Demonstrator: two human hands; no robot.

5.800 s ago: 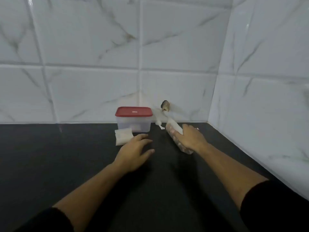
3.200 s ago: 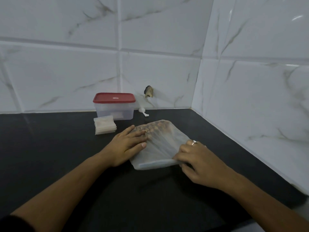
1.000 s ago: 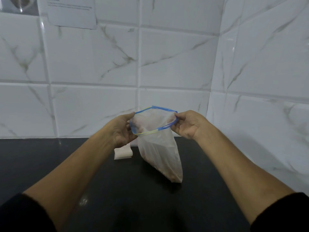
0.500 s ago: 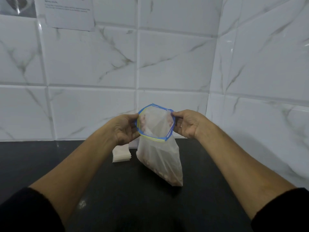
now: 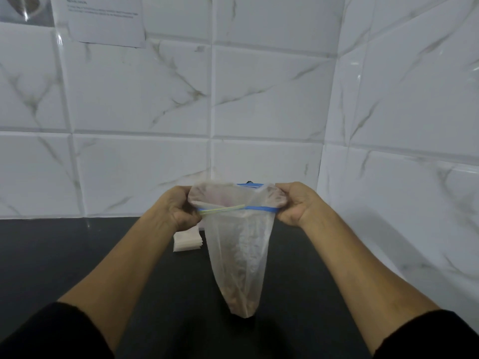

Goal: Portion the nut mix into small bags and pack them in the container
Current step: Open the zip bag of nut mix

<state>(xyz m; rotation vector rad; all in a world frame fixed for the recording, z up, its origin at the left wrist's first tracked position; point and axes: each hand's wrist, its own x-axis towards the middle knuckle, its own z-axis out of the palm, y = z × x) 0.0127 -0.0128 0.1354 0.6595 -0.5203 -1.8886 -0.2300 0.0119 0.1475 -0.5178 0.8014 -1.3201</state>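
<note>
A large translucent zip bag of nut mix (image 5: 239, 257) hangs above the black counter, its brownish nuts gathered in the lower tip. Its blue zip rim is pulled wide and the top edge is folded outward. My left hand (image 5: 177, 208) grips the rim's left end and my right hand (image 5: 294, 206) grips the right end. A stack of small empty bags (image 5: 185, 240) lies on the counter behind the left wrist. The red-lidded container is hidden behind the bag and hands.
The black counter (image 5: 64, 255) runs into a corner of white marbled tiles, with the side wall (image 5: 404, 177) close on the right. A paper sheet (image 5: 103, 19) is stuck high on the back wall.
The bag's mouth has been pulled flatter and wider, and its top edge is now rolled outward over the zip. The bag hangs nearer to me and lower.
</note>
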